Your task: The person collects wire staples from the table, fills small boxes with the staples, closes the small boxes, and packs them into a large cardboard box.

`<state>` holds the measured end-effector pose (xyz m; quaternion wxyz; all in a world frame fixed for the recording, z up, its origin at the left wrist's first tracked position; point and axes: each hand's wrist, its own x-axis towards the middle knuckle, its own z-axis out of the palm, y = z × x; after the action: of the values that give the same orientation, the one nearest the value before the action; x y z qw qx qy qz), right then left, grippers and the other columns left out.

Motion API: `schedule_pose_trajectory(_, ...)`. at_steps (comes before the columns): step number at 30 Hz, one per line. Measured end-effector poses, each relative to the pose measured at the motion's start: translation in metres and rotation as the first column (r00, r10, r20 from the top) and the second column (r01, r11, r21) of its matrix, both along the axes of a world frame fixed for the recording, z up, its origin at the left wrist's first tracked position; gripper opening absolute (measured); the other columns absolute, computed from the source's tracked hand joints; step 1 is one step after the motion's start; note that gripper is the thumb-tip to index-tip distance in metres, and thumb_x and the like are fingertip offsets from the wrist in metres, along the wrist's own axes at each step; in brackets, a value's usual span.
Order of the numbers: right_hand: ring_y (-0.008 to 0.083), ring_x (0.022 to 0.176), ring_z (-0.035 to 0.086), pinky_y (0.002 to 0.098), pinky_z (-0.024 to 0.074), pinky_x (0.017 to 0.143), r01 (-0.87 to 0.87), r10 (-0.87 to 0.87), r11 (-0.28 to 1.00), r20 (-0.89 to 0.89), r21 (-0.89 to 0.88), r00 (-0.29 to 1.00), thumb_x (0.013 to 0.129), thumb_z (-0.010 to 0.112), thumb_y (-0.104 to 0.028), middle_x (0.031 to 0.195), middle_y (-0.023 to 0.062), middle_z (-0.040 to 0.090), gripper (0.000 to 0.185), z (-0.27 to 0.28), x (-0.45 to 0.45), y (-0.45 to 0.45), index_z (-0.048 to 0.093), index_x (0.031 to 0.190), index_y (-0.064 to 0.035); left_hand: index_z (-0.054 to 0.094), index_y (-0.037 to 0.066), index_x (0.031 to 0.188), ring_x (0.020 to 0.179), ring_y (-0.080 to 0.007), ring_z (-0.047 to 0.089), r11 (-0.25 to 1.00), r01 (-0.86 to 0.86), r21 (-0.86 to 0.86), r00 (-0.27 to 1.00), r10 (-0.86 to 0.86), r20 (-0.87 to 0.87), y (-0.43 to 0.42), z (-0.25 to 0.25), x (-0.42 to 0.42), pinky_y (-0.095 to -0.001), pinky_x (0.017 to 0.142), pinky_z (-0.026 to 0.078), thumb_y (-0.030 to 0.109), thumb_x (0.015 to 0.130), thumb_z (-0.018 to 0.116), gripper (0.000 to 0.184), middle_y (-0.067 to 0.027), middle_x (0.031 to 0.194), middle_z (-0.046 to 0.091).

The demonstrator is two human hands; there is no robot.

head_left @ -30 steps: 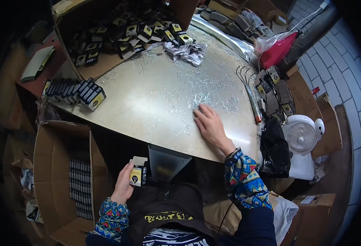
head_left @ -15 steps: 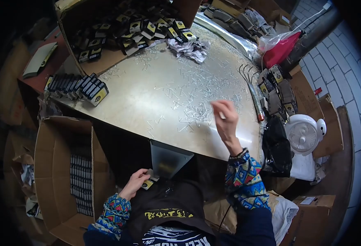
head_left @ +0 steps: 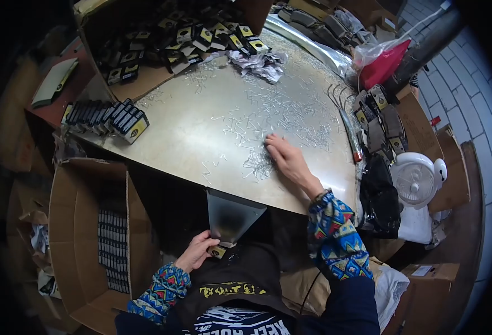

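Low over my lap, my left hand (head_left: 197, 253) is closed around a small yellow-and-black box (head_left: 218, 252), whose raised pale flap shows near the fingertips. A grey metal chute (head_left: 232, 215) hangs from the table edge just above that hand. My right hand (head_left: 290, 163) lies on the metal tabletop (head_left: 173, 131), fingers stretched toward the back left and touching the scattered bent wire clips (head_left: 258, 163). A small heap of these clips sits directly left of the palm. Whatever is under those fingers is hidden.
A carton of loose small boxes (head_left: 187, 36) lies at the back left, near crumpled paper (head_left: 257, 66). Stacked small boxes (head_left: 109, 118) stand at the left edge. An open carton (head_left: 84, 223) holds packed rows. A hand rake (head_left: 349, 131) and white fan (head_left: 415, 180) are at right.
My right hand has come down and leftward onto the table among the clips. My left hand has moved slightly right with the small box, nearer the chute's lower end.
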<state>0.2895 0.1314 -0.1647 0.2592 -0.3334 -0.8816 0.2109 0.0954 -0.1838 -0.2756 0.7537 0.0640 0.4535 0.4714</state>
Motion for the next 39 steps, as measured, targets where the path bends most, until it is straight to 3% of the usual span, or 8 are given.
schedule_pose_trajectory(2, 0.0323, 0.139, 0.045, 0.0412, 0.0298, 0.117, 0.042, -0.095, 0.946, -0.15, -0.322, 0.984, 0.101, 0.056, -0.018, 0.143, 0.0224, 0.052, 0.038, 0.002, 0.009, 0.0, 0.056, 0.135, -0.0005, 0.058, 0.007, 0.116, 0.1, -0.0195, 0.067, 1.0, 0.005, -0.014, 1.0, -0.005, -0.007, -0.003, 0.001, 0.001, -0.0382, 0.082, 0.058, 0.005, 0.093, 0.06, 0.024, -0.0066, 0.11, 0.065)
schedule_pose_trajectory(8, 0.049, 0.141, 0.031, 0.0539, 0.0238, 0.117, -0.022, -0.018, 0.974, 0.177, 0.225, 0.984, 0.098, 0.056, -0.043, 0.15, 0.0252, 0.041, 0.051, 0.004, -0.05, -0.017, 0.055, 0.139, -0.0132, 0.059, 0.008, 0.117, 0.098, -0.018, 0.067, 1.0, 0.006, 0.011, 1.0, -0.006, 0.005, -0.001, -0.012, 0.003, -0.038, 0.077, 0.059, 0.004, 0.093, 0.057, 0.024, -0.0047, 0.108, 0.065)
schedule_pose_trajectory(20, 0.0449, 0.132, 0.044, 0.0499, 0.0381, 0.109, -0.021, -0.005, 0.988, 0.164, 0.154, 0.986, 0.095, 0.061, -0.019, 0.139, 0.0211, 0.052, 0.038, 0.011, -0.066, -0.164, 0.059, 0.131, -0.0065, 0.061, 0.006, 0.109, 0.078, -0.0059, 0.061, 0.981, -0.156, -0.114, 0.981, 0.139, -0.138, -0.007, 0.026, 0.023, -0.021, 0.052, 0.045, 0.007, 0.091, 0.058, 0.019, -0.0007, 0.094, 0.065)
schedule_pose_trajectory(23, 0.0401, 0.123, 0.055, 0.0442, 0.0462, 0.101, -0.136, 0.121, 0.989, 0.229, 0.049, 0.966, 0.092, 0.065, -0.014, 0.135, 0.018, 0.058, 0.04, 0.047, -0.044, -0.183, 0.06, 0.131, -0.0088, 0.061, 0.005, 0.113, 0.081, -0.0071, 0.061, 0.987, -0.14, -0.077, 0.984, 0.131, -0.119, -0.01, 0.026, 0.022, -0.0204, 0.059, 0.046, 0.007, 0.091, 0.058, 0.022, -0.0018, 0.096, 0.065)
schedule_pose_trajectory(26, 0.032, 0.111, 0.062, 0.0366, 0.0513, 0.09, -0.131, 0.119, 0.969, -0.071, -0.207, 0.99, 0.083, 0.06, 0.007, 0.126, 0.015, 0.064, 0.037, 0.068, -0.03, -0.182, 0.069, 0.117, -0.0052, 0.056, 0.003, 0.12, 0.097, -0.0123, 0.061, 0.994, -0.098, 0.043, 0.974, 0.105, -0.201, -0.014, 0.025, 0.027, -0.0259, 0.081, 0.05, 0.01, 0.088, 0.063, 0.034, -0.0049, 0.107, 0.064)
schedule_pose_trajectory(30, 0.0317, 0.099, 0.06, 0.0407, 0.0486, 0.085, -0.155, 0.152, 0.943, -0.035, -0.293, 0.988, 0.077, 0.059, 0.006, 0.104, 0.0096, 0.068, 0.025, 0.035, -0.026, -0.183, 0.07, 0.098, -0.0034, 0.043, -0.001, 0.128, 0.11, -0.0283, 0.061, 0.979, 0.186, 0.086, 0.727, -0.078, -0.682, -0.016, 0.02, 0.031, -0.0383, 0.093, 0.048, 0.017, 0.076, 0.078, 0.065, -0.0161, 0.116, 0.061)
schedule_pose_trajectory(34, 0.0303, 0.096, 0.058, 0.0415, 0.0478, 0.081, -0.13, 0.116, 0.988, 0.15, 0.088, 0.982, 0.075, 0.065, -0.003, 0.106, 0.0134, 0.061, 0.034, -0.015, -0.037, -0.21, 0.064, 0.109, -0.0027, 0.038, -0.002, 0.129, 0.107, -0.0428, 0.06, 0.945, 0.256, 0.202, 0.429, 0.076, -0.9, -0.016, 0.01, 0.044, -0.0456, 0.09, 0.049, 0.018, 0.074, 0.081, 0.073, -0.0255, 0.112, 0.059)
schedule_pose_trajectory(39, 0.0386, 0.113, 0.061, 0.0412, 0.0529, 0.092, -0.368, 0.414, 0.855, 0.055, -0.366, 0.908, 0.085, 0.058, -0.001, 0.131, 0.0235, 0.057, 0.045, -0.025, -0.018, -0.246, 0.054, 0.129, 0.0051, 0.043, -0.001, 0.126, 0.102, -0.0442, 0.06, 0.909, 0.335, 0.247, 0.263, 0.162, -0.951, -0.025, -0.01, 0.035, -0.0484, 0.085, 0.051, 0.02, 0.071, 0.081, 0.07, -0.0226, 0.111, 0.059)
